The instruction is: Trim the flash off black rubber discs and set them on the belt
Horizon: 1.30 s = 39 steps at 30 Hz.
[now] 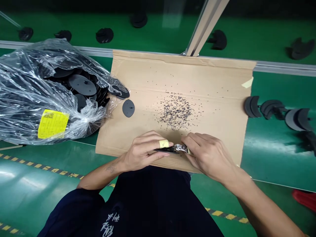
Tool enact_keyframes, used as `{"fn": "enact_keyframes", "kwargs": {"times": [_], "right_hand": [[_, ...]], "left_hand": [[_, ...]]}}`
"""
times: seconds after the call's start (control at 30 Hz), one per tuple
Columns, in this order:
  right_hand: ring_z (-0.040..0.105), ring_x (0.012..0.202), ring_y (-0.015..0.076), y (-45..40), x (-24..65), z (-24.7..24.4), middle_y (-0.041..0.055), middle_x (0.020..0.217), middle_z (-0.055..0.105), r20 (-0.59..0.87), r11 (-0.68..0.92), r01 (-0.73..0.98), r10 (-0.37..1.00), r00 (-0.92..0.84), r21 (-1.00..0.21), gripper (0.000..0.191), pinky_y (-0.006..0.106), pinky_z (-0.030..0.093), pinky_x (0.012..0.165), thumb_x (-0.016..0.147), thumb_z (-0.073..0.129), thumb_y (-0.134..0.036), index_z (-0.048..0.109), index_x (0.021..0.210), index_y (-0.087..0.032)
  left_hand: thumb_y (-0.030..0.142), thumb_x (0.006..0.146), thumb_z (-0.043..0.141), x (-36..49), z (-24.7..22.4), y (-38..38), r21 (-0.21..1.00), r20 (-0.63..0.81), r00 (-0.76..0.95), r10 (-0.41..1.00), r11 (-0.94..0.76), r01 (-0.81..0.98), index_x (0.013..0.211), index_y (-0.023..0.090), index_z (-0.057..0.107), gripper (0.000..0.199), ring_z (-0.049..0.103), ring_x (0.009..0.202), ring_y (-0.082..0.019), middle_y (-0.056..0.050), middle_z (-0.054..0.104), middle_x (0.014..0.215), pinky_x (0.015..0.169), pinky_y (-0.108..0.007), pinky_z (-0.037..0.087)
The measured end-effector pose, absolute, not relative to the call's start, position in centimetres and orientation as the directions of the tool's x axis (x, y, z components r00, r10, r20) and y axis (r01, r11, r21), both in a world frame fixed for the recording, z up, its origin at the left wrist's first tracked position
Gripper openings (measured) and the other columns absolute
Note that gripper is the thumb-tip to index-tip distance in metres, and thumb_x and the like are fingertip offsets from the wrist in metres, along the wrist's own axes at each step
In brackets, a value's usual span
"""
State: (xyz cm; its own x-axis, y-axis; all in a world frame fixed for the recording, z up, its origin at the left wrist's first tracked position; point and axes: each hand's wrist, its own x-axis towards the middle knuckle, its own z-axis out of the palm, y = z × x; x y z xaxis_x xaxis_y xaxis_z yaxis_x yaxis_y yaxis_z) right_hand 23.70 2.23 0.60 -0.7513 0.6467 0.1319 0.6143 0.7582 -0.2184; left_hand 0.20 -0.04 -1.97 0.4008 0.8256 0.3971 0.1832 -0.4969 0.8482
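Note:
My left hand is closed on a thin black plastic disc, seen nearly edge-on, and a strip of yellow tape wraps one finger. Closed around a pair of nippers is my right hand; its fingers hide the handles. The metal jaws meet the disc's right end, but whether they grip a part of it I cannot tell. Just beyond both hands, many tiny black bits lie scattered over a cardboard sheet. A single dark oval disc rests flat on the cardboard's left side.
At left, a clear plastic bag with a yellow label holds many black discs. Curved black parts line the green table at right. A metal post rises behind the cardboard, with more black parts beyond the rail.

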Motion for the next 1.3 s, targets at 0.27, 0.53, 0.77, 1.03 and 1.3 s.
{"fn": "enact_keyframes", "kwargs": {"times": [0.27,0.53,0.77,1.03,1.3], "right_hand": [[0.048,0.050,0.0134,3.3,23.9,-0.2,0.0012,0.066,0.063,-0.016,0.693,0.646,0.678,-0.735,-0.320,0.020,0.028,0.027,0.051,0.090,0.043,-0.009,0.055,0.078,-0.020],[0.047,0.049,0.0169,4.6,23.5,0.0,0.0046,0.061,0.061,-0.033,0.655,0.746,0.748,-0.663,-0.120,0.018,0.032,0.022,0.049,0.084,0.044,-0.007,0.059,0.081,-0.017],[0.058,0.057,0.0192,4.6,24.6,-0.1,0.0084,0.073,0.070,-0.098,0.524,0.829,0.831,-0.548,-0.196,0.013,0.030,0.032,0.051,0.091,0.050,-0.017,0.063,0.090,-0.015],[0.070,0.078,0.0199,3.0,22.3,-1.7,0.0055,0.092,0.076,0.164,0.347,0.497,0.912,-0.376,-0.795,0.014,0.030,0.053,0.068,0.093,0.063,-0.027,0.066,0.104,-0.019],[0.066,0.078,0.0198,1.9,22.8,0.1,0.0093,0.090,0.073,0.383,0.708,0.475,0.692,-0.611,-0.522,0.018,0.032,0.050,0.066,0.093,0.053,-0.012,0.063,0.108,-0.015]], "left_hand": [[0.019,0.090,0.073,0.6,-3.0,0.6,0.847,0.413,0.358,0.837,-0.498,0.187,0.116,0.014,0.070,0.027,0.069,0.080,-0.016,-0.008,0.076,0.090,0.073,-0.031,0.058],[0.022,0.098,0.058,0.1,-3.0,1.7,0.649,0.328,0.554,0.765,-0.609,0.456,0.125,0.018,0.065,0.028,0.068,0.089,-0.018,-0.009,0.072,0.103,0.080,-0.033,0.059],[0.025,0.097,0.060,-0.2,-3.9,3.0,0.646,0.342,0.468,0.815,-0.566,0.512,0.122,0.016,0.066,0.027,0.068,0.090,-0.020,-0.010,0.075,0.101,0.084,-0.036,0.057],[0.028,0.090,0.072,1.4,-4.1,2.8,0.923,0.298,0.192,0.935,-0.334,0.191,0.105,0.014,0.067,0.022,0.072,0.092,-0.016,-0.007,0.074,0.096,0.083,-0.027,0.060],[0.010,0.092,0.061,-0.1,-2.8,2.3,0.729,0.424,0.410,0.808,-0.573,0.375,0.111,0.017,0.071,0.022,0.068,0.098,-0.019,-0.009,0.074,0.104,0.085,-0.033,0.058]]}}
